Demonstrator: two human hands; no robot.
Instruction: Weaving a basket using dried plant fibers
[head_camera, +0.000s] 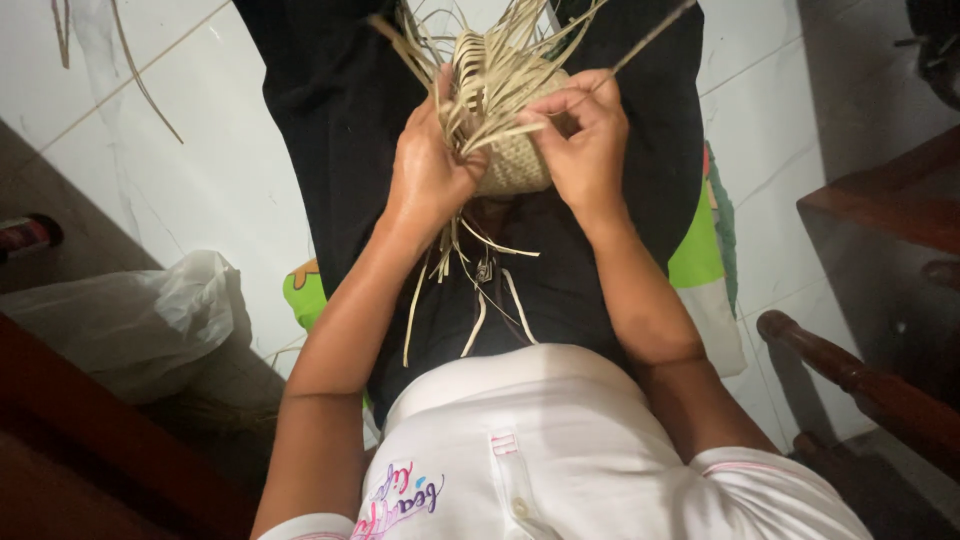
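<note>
A small pale woven basket (512, 160), half made from flat straw strips, rests on my lap over black trousers. Loose strip ends (520, 50) fan out above it and several hang down below (470, 300). My left hand (428, 165) grips the basket's left side with strips caught between its fingers. My right hand (585, 135) clasps the right side and pinches a strip end near the top. Both hands touch the weave.
A crumpled white plastic bag (150, 310) lies on the pale tiled floor (200, 150) at left. A green and white cushion (700, 260) sits under me. Dark wooden furniture (870, 390) stands at right, more wood at lower left (90, 440). Stray strips (140, 80) lie on the floor.
</note>
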